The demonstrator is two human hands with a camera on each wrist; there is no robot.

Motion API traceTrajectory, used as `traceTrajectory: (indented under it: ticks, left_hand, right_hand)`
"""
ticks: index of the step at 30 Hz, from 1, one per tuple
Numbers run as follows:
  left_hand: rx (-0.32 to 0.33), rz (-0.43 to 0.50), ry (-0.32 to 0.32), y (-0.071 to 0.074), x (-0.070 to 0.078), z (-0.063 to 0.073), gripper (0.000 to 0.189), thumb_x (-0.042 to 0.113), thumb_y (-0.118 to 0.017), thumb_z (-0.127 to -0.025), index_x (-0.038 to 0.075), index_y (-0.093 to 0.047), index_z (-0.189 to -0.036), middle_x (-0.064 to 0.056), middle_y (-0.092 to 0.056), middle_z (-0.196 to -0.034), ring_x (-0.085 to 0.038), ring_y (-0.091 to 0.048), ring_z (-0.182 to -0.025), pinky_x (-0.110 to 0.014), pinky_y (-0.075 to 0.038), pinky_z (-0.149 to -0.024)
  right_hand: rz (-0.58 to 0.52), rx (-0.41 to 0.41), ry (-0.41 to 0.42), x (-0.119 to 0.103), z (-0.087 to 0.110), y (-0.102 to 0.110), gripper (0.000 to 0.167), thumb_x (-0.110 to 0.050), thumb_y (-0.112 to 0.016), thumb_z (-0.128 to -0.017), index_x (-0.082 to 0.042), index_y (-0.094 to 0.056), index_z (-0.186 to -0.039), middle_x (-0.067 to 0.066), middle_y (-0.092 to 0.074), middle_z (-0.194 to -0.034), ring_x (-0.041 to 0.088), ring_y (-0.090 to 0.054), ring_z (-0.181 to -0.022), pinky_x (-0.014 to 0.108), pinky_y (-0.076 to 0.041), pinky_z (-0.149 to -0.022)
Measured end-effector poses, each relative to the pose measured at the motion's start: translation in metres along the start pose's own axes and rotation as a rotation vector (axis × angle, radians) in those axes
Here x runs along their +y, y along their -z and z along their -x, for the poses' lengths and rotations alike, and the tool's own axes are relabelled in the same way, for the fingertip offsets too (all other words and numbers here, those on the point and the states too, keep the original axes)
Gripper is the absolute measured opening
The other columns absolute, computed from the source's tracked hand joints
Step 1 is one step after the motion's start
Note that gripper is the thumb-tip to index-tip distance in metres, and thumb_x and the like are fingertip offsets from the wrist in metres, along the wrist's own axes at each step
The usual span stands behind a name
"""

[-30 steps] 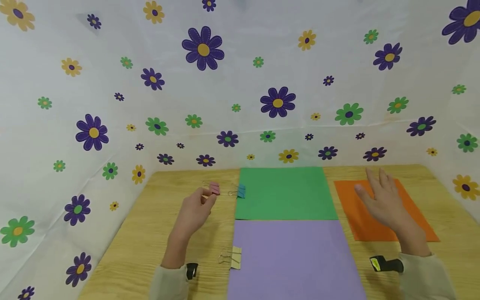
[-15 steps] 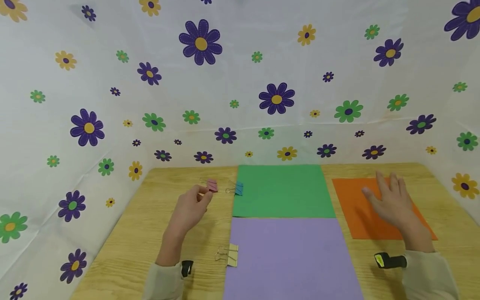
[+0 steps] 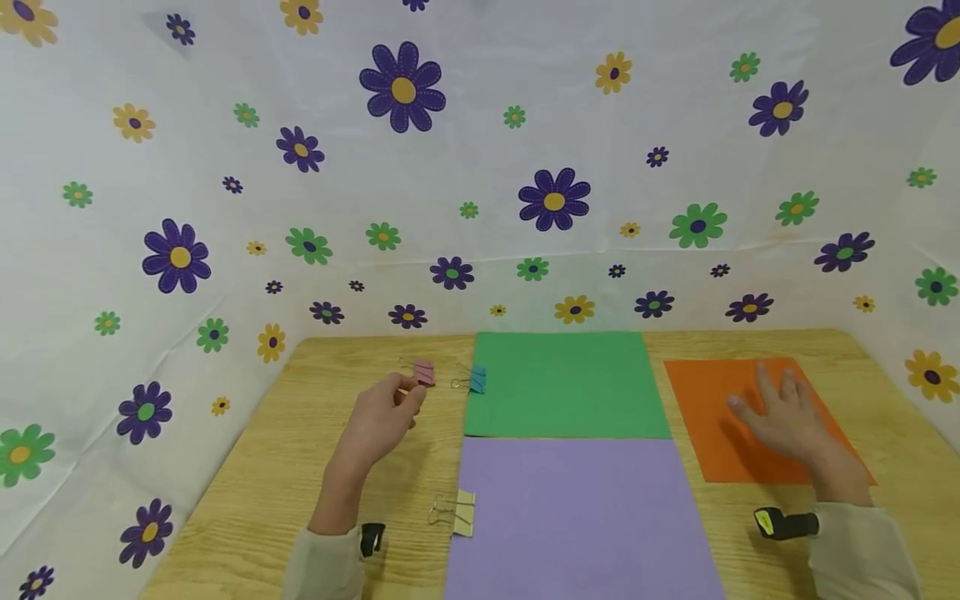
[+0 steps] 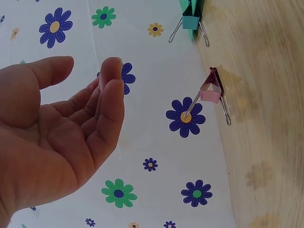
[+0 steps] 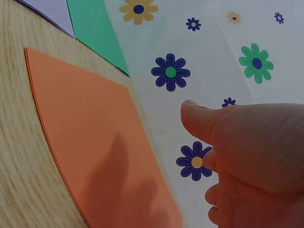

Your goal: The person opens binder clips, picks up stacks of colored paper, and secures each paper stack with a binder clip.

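Observation:
My left hand [image 3: 382, 421] hovers just in front of a pink binder clip [image 3: 424, 372], its fingers loosely bent. In the left wrist view a gap shows between the thumb and fingers of the left hand [image 4: 66, 123], with nothing in it; the pink clip [image 4: 211, 92] stands apart from it. Over the orange paper [image 3: 705, 408] my right hand [image 3: 791, 429] is spread, holding nothing. Its shadow falls on the orange sheets [image 5: 90, 118] in the right wrist view, and their edge looks layered.
A blue binder clip [image 3: 477, 380] grips the left edge of the green paper [image 3: 570, 383]. A pale yellow binder clip [image 3: 464, 512] sits on the left edge of the purple paper [image 3: 585, 517]. Behind the wooden table [image 3: 277, 467] hangs a flowered white cloth [image 3: 480, 142].
My right hand has shifted rightward and a little nearer to me over the orange paper. The left hand stays close by the pink clip. The head view has tilted slightly.

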State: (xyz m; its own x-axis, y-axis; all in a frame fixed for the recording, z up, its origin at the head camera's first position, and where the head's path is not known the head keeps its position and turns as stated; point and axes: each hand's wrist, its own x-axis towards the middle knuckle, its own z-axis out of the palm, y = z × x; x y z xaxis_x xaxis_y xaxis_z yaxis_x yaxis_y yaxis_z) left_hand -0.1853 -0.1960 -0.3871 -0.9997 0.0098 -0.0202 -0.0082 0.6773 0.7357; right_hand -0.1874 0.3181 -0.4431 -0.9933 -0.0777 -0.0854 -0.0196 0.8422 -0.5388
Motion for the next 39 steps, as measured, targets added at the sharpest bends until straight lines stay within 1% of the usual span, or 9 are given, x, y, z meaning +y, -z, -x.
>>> traceTrajectory:
  ticks: [7, 11, 16, 20, 31, 35, 39]
  left_hand:
    - [0.001, 0.013, -0.007, 0.001, -0.002, 0.000, 0.037, 0.031, -0.050, -0.104, 0.004, -0.058, -0.128, -0.009, -0.066, -0.097, -0.030, -0.068, -0.089, -0.032, -0.050, -0.067]
    - [0.000, 0.012, -0.012, 0.003, -0.002, 0.001, 0.036, 0.030, -0.050, -0.105, 0.004, -0.058, -0.128, -0.009, -0.066, -0.097, -0.027, -0.067, -0.087, -0.032, -0.050, -0.067]
    - [0.000, 0.003, -0.019, 0.003, -0.001, 0.001, 0.036, 0.030, -0.051, -0.104, 0.003, -0.058, -0.127, -0.010, -0.066, -0.098, -0.020, -0.065, -0.082, -0.032, -0.050, -0.068]
    - [0.003, -0.007, -0.023, 0.004, -0.001, 0.000, 0.036, 0.030, -0.051, -0.104, 0.002, -0.058, -0.127, -0.010, -0.066, -0.098, -0.020, -0.064, -0.082, -0.032, -0.050, -0.067]
    - [0.000, -0.009, -0.007, 0.002, -0.002, 0.000, 0.033, 0.029, -0.052, -0.104, 0.003, -0.059, -0.123, -0.009, -0.066, -0.095, -0.021, -0.063, -0.081, -0.031, -0.050, -0.067]
    - [-0.004, -0.008, -0.004, 0.001, -0.002, -0.001, 0.031, 0.029, -0.052, -0.104, 0.004, -0.060, -0.121, -0.009, -0.066, -0.094, -0.022, -0.064, -0.081, -0.031, -0.050, -0.067]
    - [-0.013, -0.015, -0.012, 0.002, -0.003, -0.002, 0.033, 0.028, -0.051, -0.104, 0.002, -0.059, -0.124, -0.009, -0.066, -0.096, -0.020, -0.063, -0.080, -0.032, -0.049, -0.066]
  right_hand:
    - [0.009, -0.022, -0.003, 0.002, 0.000, -0.003, 0.086, -0.048, -0.033, -0.106, 0.017, 0.004, -0.148, 0.052, 0.017, -0.144, 0.067, 0.017, -0.133, 0.079, 0.000, -0.103]
    - [0.016, -0.035, -0.005, 0.003, -0.001, -0.006, 0.083, -0.046, -0.032, -0.107, 0.017, 0.003, -0.149, 0.052, 0.015, -0.144, 0.067, 0.017, -0.133, 0.079, 0.002, -0.103]
    - [0.031, -0.056, -0.031, 0.005, -0.003, -0.009, 0.083, -0.045, -0.035, -0.106, 0.018, 0.000, -0.148, 0.052, 0.014, -0.144, 0.067, 0.016, -0.134, 0.078, 0.003, -0.104]
    - [0.033, -0.066, -0.041, 0.008, -0.005, -0.011, 0.083, -0.044, -0.038, -0.106, 0.018, -0.002, -0.148, 0.052, 0.014, -0.145, 0.067, 0.015, -0.134, 0.077, 0.004, -0.105]
    - [0.069, -0.089, -0.069, 0.019, -0.007, -0.013, 0.083, -0.046, -0.038, -0.105, 0.020, -0.006, -0.146, 0.053, 0.011, -0.144, 0.067, 0.013, -0.134, 0.078, 0.001, -0.104]
    - [0.081, -0.097, -0.067, 0.020, -0.007, -0.014, 0.082, -0.045, -0.038, -0.105, 0.021, -0.009, -0.145, 0.054, 0.009, -0.143, 0.068, 0.011, -0.133, 0.078, -0.001, -0.104]
    - [0.092, -0.098, -0.058, 0.020, -0.007, -0.014, 0.083, -0.047, -0.037, -0.105, 0.022, -0.012, -0.145, 0.055, 0.006, -0.143, 0.069, 0.007, -0.133, 0.078, -0.003, -0.104]
